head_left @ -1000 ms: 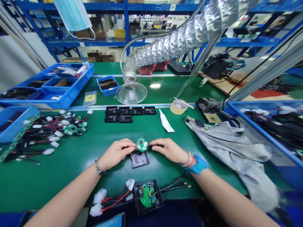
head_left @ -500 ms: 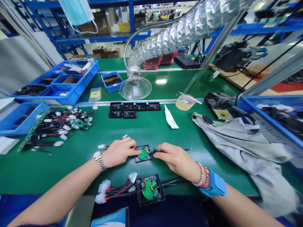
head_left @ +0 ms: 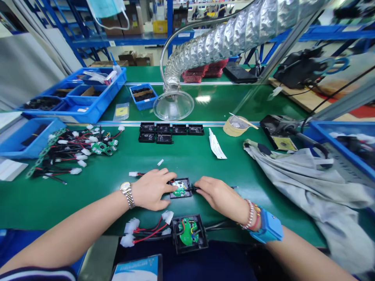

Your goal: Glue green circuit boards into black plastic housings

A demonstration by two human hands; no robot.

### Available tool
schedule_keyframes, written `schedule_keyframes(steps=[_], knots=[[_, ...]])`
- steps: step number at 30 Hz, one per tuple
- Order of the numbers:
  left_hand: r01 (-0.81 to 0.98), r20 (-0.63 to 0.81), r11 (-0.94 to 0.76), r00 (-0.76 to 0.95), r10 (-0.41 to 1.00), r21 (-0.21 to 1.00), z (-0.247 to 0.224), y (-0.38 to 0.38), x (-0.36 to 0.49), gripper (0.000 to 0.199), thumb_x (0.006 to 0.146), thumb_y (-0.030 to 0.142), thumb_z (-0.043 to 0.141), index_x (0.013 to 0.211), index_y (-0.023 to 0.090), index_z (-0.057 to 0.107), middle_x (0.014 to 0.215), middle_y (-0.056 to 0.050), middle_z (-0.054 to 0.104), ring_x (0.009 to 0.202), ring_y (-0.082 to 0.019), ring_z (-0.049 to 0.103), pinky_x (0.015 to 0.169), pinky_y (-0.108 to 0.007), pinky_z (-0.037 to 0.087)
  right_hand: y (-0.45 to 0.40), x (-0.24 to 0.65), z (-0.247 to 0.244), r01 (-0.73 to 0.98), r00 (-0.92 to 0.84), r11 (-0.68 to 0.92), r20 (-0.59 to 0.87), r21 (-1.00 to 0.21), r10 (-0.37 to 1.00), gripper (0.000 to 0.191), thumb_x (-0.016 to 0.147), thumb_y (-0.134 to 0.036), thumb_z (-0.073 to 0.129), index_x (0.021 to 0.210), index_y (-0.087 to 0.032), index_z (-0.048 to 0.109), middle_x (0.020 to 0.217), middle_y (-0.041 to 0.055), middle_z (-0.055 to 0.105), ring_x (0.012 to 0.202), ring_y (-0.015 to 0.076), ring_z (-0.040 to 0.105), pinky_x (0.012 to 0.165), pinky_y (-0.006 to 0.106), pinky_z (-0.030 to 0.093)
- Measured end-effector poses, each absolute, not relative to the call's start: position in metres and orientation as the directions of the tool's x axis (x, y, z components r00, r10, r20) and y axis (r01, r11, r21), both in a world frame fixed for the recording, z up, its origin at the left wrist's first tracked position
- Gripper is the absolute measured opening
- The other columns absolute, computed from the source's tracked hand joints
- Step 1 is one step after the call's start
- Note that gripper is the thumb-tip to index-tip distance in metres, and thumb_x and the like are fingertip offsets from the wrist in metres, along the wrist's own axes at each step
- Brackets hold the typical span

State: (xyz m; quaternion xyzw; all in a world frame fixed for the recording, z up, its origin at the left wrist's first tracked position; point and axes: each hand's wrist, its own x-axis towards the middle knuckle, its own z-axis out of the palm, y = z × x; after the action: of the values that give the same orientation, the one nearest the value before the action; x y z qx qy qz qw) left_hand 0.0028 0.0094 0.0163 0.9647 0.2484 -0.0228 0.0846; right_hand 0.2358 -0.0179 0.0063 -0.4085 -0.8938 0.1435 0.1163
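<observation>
A small black plastic case (head_left: pixel 185 195) lies on the bench with a green circuit board (head_left: pixel 178 190) inside it. My left hand (head_left: pixel 154 189) holds the board down in the case with bent fingertips, while its thumb sticks out to the side. Under that hand run wires ending in a white connector (head_left: pixel 133 174). At the case's right end, my right hand (head_left: pixel 218 195) pinches a black cable (head_left: pixel 194 188), whose bare tip emerges beyond the fingers. Nearer me sits a second black case (head_left: pixel 202 246) with a wired green board (head_left: pixel 187 232) and white connectors (head_left: pixel 129 232).
Several black cases (head_left: pixel 171 132) stand behind my hands. Wired boards (head_left: pixel 102 147) are heaped at left near blue bins (head_left: pixel 88 113). A white tube (head_left: pixel 216 144), a round tub (head_left: pixel 236 127) and a grey cloth (head_left: pixel 287 175) lie rightward. A fume hood (head_left: pixel 173 107) hangs above.
My left hand has shifted on the board: its thumb is now spread toward me and another fingertip presses the board. My right hand still pinches the cable. The view has shifted slightly.
</observation>
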Motion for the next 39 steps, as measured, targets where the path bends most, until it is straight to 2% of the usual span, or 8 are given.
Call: schedule_keyframes(steps=[8,14,18,21,27,33,37,39], knots=[[0.443,0.002,-0.883,0.893,0.449,0.156,-0.003,0.014,0.000,0.032,0.082,0.045,0.048,0.098,0.021,0.061,0.113,-0.007,0.050,0.085,-0.019,0.046,0.065,-0.029,0.040,-0.016,0.224,0.000,0.714,-0.648,0.645,0.090,-0.272,0.756,0.013,0.085,-0.012,0.045,0.081,-0.012,0.057,0.071,0.0050,0.057,0.063,0.0133,0.053,0.059,0.024,0.041],[0.445,-0.037,-0.885,0.895,0.444,0.133,0.000,0.015,0.000,0.033,0.084,0.046,0.044,0.101,0.022,0.059,0.113,-0.007,0.050,0.084,-0.019,0.045,0.062,-0.028,0.039,-0.019,0.222,0.000,0.691,-0.722,0.720,-0.027,-0.064,0.691,0.012,0.076,-0.004,0.048,0.076,-0.013,0.056,0.066,0.0038,0.057,0.058,0.0150,0.050,0.053,0.027,0.035],[0.438,-0.040,-0.889,0.899,0.436,0.137,0.000,0.016,0.000,0.035,0.084,0.048,0.043,0.100,0.021,0.060,0.112,-0.008,0.051,0.083,-0.019,0.045,0.060,-0.027,0.039,-0.016,0.217,0.002,0.646,-0.759,0.764,-0.114,-0.007,0.641,0.011,0.076,-0.006,0.049,0.074,-0.014,0.056,0.067,0.0047,0.057,0.057,0.0158,0.049,0.051,0.028,0.032],[0.430,-0.025,-0.893,0.902,0.430,0.132,0.002,0.016,0.001,0.035,0.083,0.048,0.045,0.098,0.021,0.061,0.112,-0.007,0.051,0.083,-0.019,0.045,0.060,-0.027,0.039,-0.015,0.219,0.000,0.659,-0.749,0.752,-0.126,-0.029,0.651,0.012,0.079,-0.007,0.047,0.074,-0.014,0.056,0.068,0.0046,0.057,0.058,0.0157,0.050,0.053,0.028,0.034],[0.436,-0.027,-0.894,0.900,0.436,0.104,0.004,0.016,0.002,0.034,0.083,0.048,0.046,0.097,0.022,0.061,0.111,-0.007,0.052,0.082,-0.019,0.046,0.059,-0.027,0.040,-0.011,0.230,-0.010,0.700,-0.678,0.658,0.028,-0.277,0.734,0.016,0.085,-0.012,0.043,0.080,-0.013,0.058,0.074,0.0051,0.055,0.067,0.0135,0.051,0.063,0.023,0.040],[0.442,-0.068,-0.892,0.897,0.437,0.098,0.004,0.016,0.003,0.034,0.083,0.049,0.044,0.098,0.022,0.061,0.114,-0.007,0.050,0.086,-0.020,0.046,0.059,-0.027,0.041,-0.011,0.228,-0.020,0.678,-0.690,0.675,0.064,-0.290,0.721,0.018,0.083,-0.009,0.044,0.071,-0.013,0.056,0.068,0.0045,0.052,0.063,0.0142,0.047,0.061,0.025,0.040],[0.455,-0.055,-0.886,0.890,0.452,0.089,0.005,0.014,0.002,0.031,0.083,0.046,0.045,0.099,0.024,0.060,0.114,-0.006,0.051,0.085,-0.020,0.046,0.059,-0.027,0.041,-0.016,0.232,-0.010,0.675,-0.662,0.666,0.137,-0.319,0.737,0.018,0.086,-0.015,0.042,0.095,-0.012,0.057,0.086,0.0079,0.055,0.076,0.0157,0.050,0.068,0.027,0.042],[0.454,-0.053,-0.886,0.891,0.451,0.090,0.005,0.014,0.002,0.031,0.083,0.045,0.046,0.100,0.023,0.060,0.114,-0.006,0.051,0.085,-0.020,0.046,0.060,-0.027,0.041,-0.018,0.232,-0.005,0.668,-0.681,0.695,0.158,-0.266,0.715,0.022,0.087,-0.024,0.044,0.106,-0.017,0.055,0.093,0.0080,0.053,0.079,0.0171,0.049,0.067,0.029,0.041]])
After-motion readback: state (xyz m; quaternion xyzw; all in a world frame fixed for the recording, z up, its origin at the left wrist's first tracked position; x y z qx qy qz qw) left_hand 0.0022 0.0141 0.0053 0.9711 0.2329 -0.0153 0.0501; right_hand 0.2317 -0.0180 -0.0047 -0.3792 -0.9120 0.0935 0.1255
